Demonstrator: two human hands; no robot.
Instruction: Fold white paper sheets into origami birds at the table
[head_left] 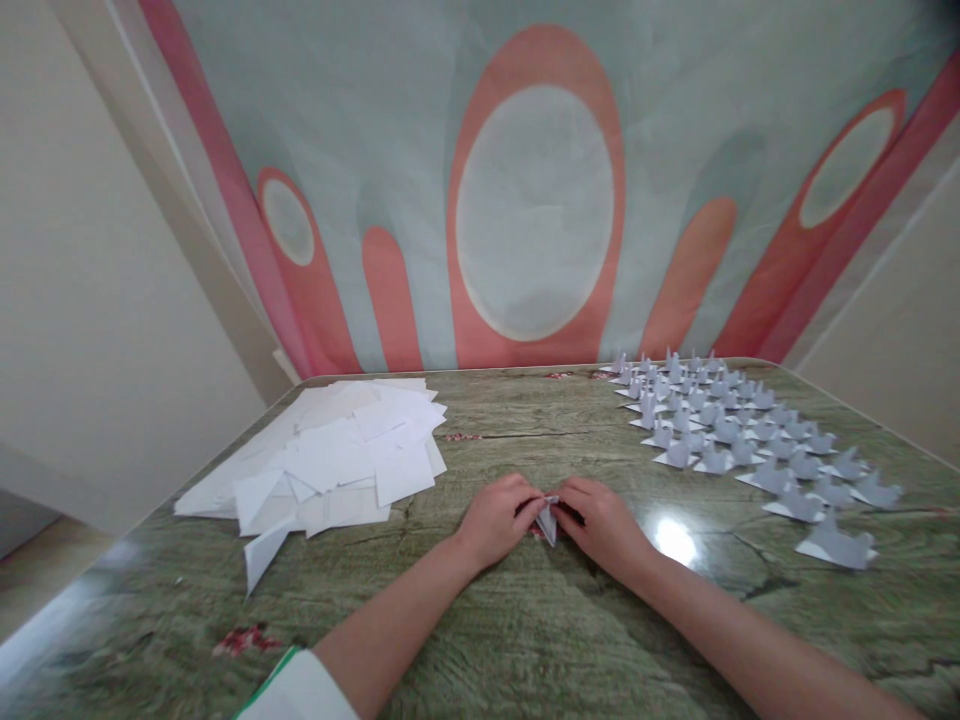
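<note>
Near the middle of the table, a small piece of folded white paper [549,524] sits between my two hands, its pointed end toward me. My left hand [501,518] pinches its left side with thumb and fingers. From the right, my right hand [598,520] grips the opposite side, fingers closed. The fingers cover the paper's upper part, so its full shape is hidden.
A spread pile of white paper sheets [330,450] lies at the left. Rows of folded paper birds [720,430] stand at the right, the nearest bird [836,543] closest to my right forearm. The wood-patterned table [480,640] meets a patterned backdrop [420,120].
</note>
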